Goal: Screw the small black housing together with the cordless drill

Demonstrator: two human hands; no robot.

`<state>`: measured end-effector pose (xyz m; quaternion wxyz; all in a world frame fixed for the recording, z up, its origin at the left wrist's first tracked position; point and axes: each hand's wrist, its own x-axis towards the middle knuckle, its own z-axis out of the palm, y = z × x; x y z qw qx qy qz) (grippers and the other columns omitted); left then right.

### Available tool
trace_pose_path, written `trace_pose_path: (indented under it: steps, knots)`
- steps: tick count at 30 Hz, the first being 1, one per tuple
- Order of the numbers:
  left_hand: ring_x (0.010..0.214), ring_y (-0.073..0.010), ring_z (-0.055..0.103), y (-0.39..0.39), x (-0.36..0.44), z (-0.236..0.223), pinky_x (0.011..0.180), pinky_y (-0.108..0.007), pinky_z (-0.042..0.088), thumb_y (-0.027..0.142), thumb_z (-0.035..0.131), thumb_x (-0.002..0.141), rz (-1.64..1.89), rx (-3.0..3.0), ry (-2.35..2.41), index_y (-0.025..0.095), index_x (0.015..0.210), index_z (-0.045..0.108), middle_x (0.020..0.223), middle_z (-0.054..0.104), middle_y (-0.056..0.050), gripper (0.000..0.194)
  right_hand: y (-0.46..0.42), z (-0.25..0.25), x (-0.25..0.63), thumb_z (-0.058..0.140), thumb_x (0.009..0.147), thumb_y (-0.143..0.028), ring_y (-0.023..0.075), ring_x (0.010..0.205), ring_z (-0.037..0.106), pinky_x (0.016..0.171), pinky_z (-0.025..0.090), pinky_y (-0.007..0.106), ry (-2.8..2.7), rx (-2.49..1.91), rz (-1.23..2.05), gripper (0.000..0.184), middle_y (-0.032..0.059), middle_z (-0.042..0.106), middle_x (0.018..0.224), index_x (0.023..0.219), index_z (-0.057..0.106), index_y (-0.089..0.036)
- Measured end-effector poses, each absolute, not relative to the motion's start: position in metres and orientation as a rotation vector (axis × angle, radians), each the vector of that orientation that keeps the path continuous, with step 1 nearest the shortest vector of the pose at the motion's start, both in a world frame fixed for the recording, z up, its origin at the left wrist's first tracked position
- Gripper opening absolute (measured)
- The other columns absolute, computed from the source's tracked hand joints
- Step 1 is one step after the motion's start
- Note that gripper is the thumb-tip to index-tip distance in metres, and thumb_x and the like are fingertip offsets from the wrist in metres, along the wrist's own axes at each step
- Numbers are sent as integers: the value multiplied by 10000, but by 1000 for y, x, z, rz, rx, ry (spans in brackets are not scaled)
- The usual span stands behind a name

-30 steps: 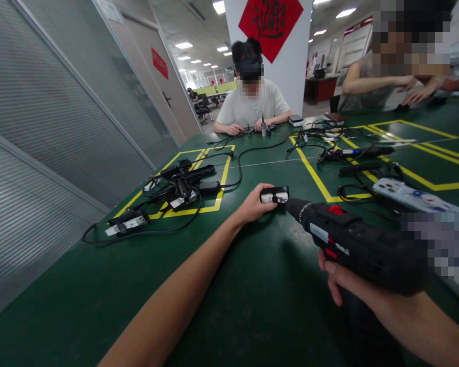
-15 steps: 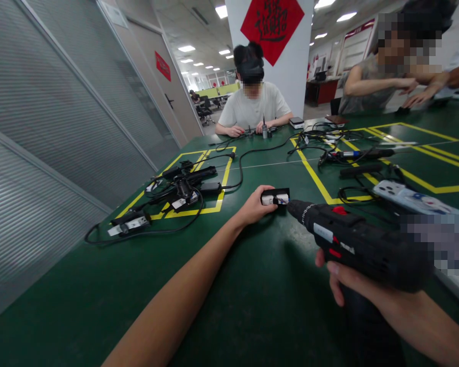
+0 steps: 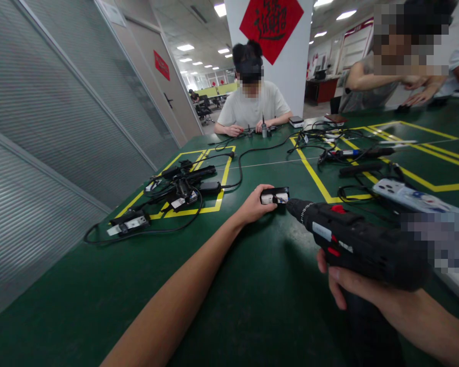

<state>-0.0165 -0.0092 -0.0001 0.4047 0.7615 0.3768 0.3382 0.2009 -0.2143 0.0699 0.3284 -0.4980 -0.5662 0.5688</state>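
Note:
Around the left end of a small black box with a white labelled face (image 3: 275, 198), my left hand (image 3: 254, 205) is closed, holding it against the green table (image 3: 229, 275). My right hand (image 3: 357, 283) grips the handle of a black cordless drill (image 3: 354, 239) with red buttons. The drill's chuck (image 3: 297, 209) points at the right end of the box. Its tip is right by that end; whether a bit touches the box I cannot make out.
Left lies a pile of black devices and cables (image 3: 183, 188) inside yellow tape. A power strip (image 3: 415, 199), more cables (image 3: 321, 137) and a soldering-iron-like tool (image 3: 361, 153) lie right. One person (image 3: 252, 102) sits opposite, another (image 3: 371, 86) at far right.
My hands, the box and the drill hold nearly the same place; the view has shifted very slightly. At far right, the other person's hands and arms have moved a little.

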Motion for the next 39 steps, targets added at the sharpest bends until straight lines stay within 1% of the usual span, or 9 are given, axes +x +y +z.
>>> trace_pose_path:
  steps: [3, 9, 13, 17, 21, 26, 30, 34, 39]
  knots:
    - [788, -130, 550, -8, -17, -1, 731, -265, 451, 220, 662, 678, 848, 1921, 938, 162, 1202, 450, 949, 573, -41, 568, -213, 69, 201, 515, 851, -408, 173, 621, 611, 670, 476, 339, -1480, -1312, 1478, 160, -39, 622, 611, 835, 577, -261]
    - [798, -131, 548, -8, -18, -1, 732, -266, 452, 221, 654, 688, 849, 1952, 950, 161, 1204, 449, 984, 570, -50, 558, -214, 64, 199, 523, 849, -348, 160, 535, 595, 612, 477, 345, -1435, -1233, 1472, 168, -53, 614, 587, 994, 546, -265]
    - [852, -150, 557, -11, -17, 2, 767, -284, 459, 222, 644, 697, 843, 1965, 960, 159, 1210, 447, 1051, 564, -71, 553, -211, 60, 197, 581, 806, -328, 155, 460, 606, 516, 491, 306, -1349, -1168, 1467, 344, -73, 630, 560, 1133, 487, -280]
    - [924, -174, 553, -13, -17, 3, 831, -315, 456, 221, 639, 701, 852, 1981, 978, 154, 1214, 453, 1112, 550, -89, 550, -209, 54, 196, 561, 819, -337, 170, 434, 615, 487, 495, 299, -1331, -1182, 1481, 329, -74, 600, 438, 1128, 496, -244]
    - [1019, -198, 533, -12, -17, 1, 910, -348, 433, 219, 640, 703, 863, 2022, 969, 163, 1230, 461, 1165, 533, -92, 560, -208, 51, 196, 607, 787, -364, 151, 405, 610, 471, 497, 310, -1290, -1183, 1477, 387, -52, 655, 577, 1130, 487, -233]
    - [1114, -213, 495, -9, -19, 1, 994, -368, 383, 226, 634, 719, 847, 2114, 941, 214, 1268, 470, 1228, 503, -79, 573, -207, 53, 199, 576, 824, -357, 151, 430, 608, 514, 498, 303, -1385, -1166, 1493, 199, -73, 607, 436, 969, 540, -225]
    - [1069, -207, 520, -9, -19, 2, 980, -371, 395, 244, 636, 724, 829, 2104, 951, 217, 1262, 482, 1199, 519, -77, 560, -210, 56, 199, 548, 860, -364, 129, 476, 599, 612, 490, 308, -1453, -1250, 1434, 137, -76, 606, 469, 815, 560, -235]
    - [1059, -204, 525, -9, -18, 3, 960, -365, 411, 244, 640, 722, 832, 2089, 948, 216, 1259, 485, 1211, 515, -80, 560, -211, 54, 200, 533, 875, -327, 117, 468, 578, 609, 469, 297, -1447, -1268, 1430, 114, -77, 596, 477, 833, 567, -226]
    - [1067, -203, 522, -11, -18, 3, 964, -362, 408, 238, 643, 719, 848, 2078, 939, 210, 1253, 491, 1216, 513, -85, 556, -207, 50, 201, 523, 868, -306, 155, 459, 616, 548, 472, 312, -1497, -1186, 1456, 94, -72, 607, 445, 902, 546, -221]
